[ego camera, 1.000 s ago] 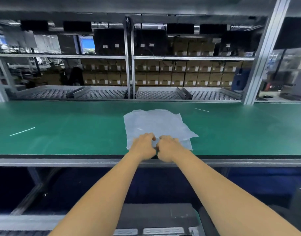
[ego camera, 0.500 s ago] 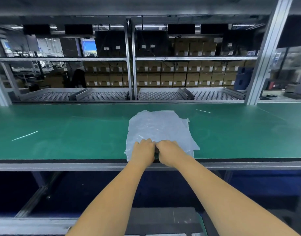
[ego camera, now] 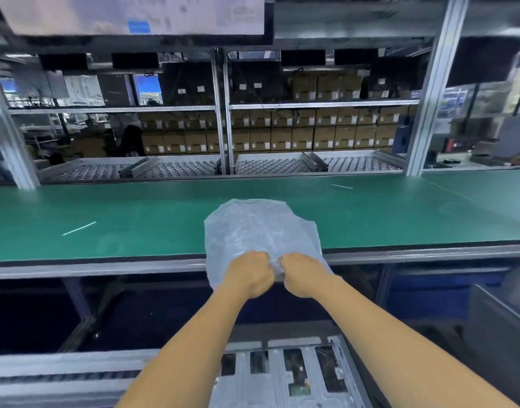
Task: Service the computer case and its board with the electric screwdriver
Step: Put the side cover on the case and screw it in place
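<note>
Both hands met at the near edge of the green desk, knuckles up and almost touching. Each grip was curled tight: the left hand and the right hand each pinched the bunched near edge of a clear plastic bag. That bag was lifted at the front, its gathered end hanging just past the desk's edge, while its far part billowed up over the green surface. Whether anything lay inside it could not be told; it looked see-through and crumpled.

Low in the view, between the forearms, sat the metal computer case, a grey sheet-metal frame with rectangular cut-outs, well below and nearer than the desk. A small green patch showed through one cut-out; whether it was the board could not be told. No screwdriver showed anywhere in view.

Two thin pale streaks marked the desk, one at the left and one far back on the right. Behind the desk ran roller trays, and behind those stood shelves stacked with cardboard boxes. An aluminium post rose at the right, and a pale board hung overhead.
</note>
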